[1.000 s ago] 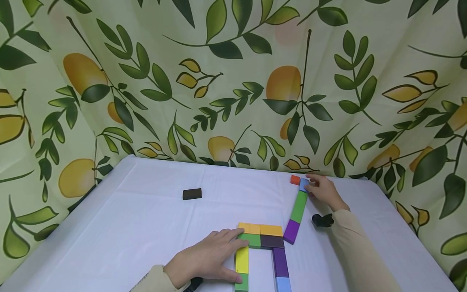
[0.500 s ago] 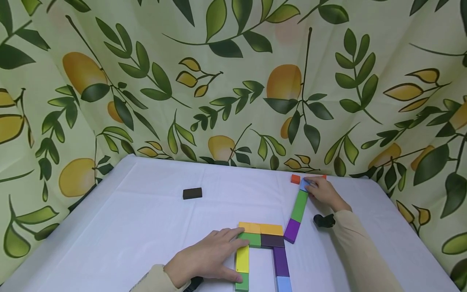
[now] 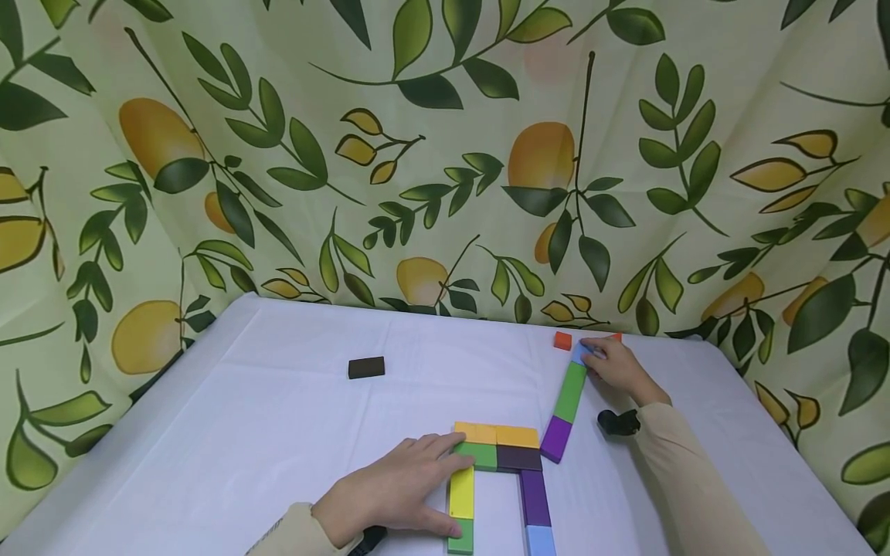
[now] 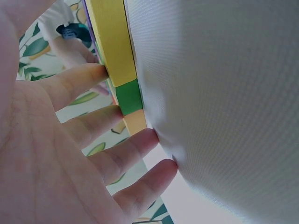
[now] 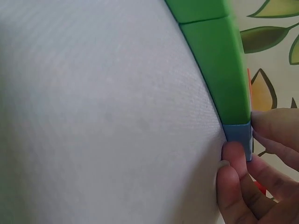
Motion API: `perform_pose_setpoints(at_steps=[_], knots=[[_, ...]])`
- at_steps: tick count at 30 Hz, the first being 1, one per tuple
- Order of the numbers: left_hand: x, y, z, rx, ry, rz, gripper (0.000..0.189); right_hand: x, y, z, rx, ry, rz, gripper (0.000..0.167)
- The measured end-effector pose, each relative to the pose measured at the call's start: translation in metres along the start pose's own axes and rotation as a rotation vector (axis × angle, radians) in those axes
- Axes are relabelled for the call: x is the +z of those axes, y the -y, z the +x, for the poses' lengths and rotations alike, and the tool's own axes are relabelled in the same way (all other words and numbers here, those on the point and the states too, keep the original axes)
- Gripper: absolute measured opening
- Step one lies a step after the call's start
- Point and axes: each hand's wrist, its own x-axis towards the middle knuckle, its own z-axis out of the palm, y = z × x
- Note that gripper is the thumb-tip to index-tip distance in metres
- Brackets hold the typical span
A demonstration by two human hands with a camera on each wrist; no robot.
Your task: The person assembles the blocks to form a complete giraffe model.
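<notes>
My right hand (image 3: 619, 367) pinches a light blue block (image 5: 238, 136) at the far end of a slanted row. In the right wrist view its thumb and fingers sit on opposite sides of that block. Below it the row runs through green blocks (image 3: 570, 392) to a purple block (image 3: 556, 440). My left hand (image 3: 399, 486) lies with spread, nearly straight fingers along a second block shape. Its fingertips touch a green block (image 3: 483, 457) and lie beside a yellow block (image 3: 462, 494), with the thumb on the lower green block (image 3: 462, 538). Orange blocks (image 3: 514, 437) top this shape.
A dark block (image 3: 366, 367) lies alone at the left back of the white table (image 3: 278, 417). One red block (image 3: 562, 340) stands by the row's far end, and another red piece (image 3: 617, 337) shows behind the right hand. A patterned curtain (image 3: 445, 154) borders the table.
The right hand's fingers have drawn in closer over the light blue block, and the red piece behind that hand has come into view. The left hand has stayed in place.
</notes>
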Motion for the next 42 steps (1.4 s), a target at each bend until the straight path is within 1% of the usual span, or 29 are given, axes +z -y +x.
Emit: perform_pose_setpoints(at_steps=[15,21,26,32,37,42], knots=[[0.0,0.001,-0.001,0.007,-0.009,0.004,0.074,0.002,-0.002,-0.001,0.012,-0.011,0.01,0.043],[-0.001,0.001,0.0,0.008,-0.004,0.0,0.075,0.002,-0.002,-0.001,0.017,-0.037,0.05,0.042],[-0.001,0.001,-0.001,0.007,-0.001,-0.004,0.075,-0.002,0.001,-0.005,0.023,-0.064,0.078,0.041],[-0.001,0.001,0.0,-0.001,0.003,-0.009,0.076,-0.007,0.002,-0.01,0.018,-0.095,0.077,0.04],[-0.001,0.001,0.001,-0.008,0.009,-0.012,0.076,-0.011,-0.001,-0.011,0.02,-0.094,0.093,0.043],[0.0,0.001,0.0,-0.008,0.008,-0.016,0.076,-0.017,-0.006,-0.013,0.045,-0.088,0.119,0.044]])
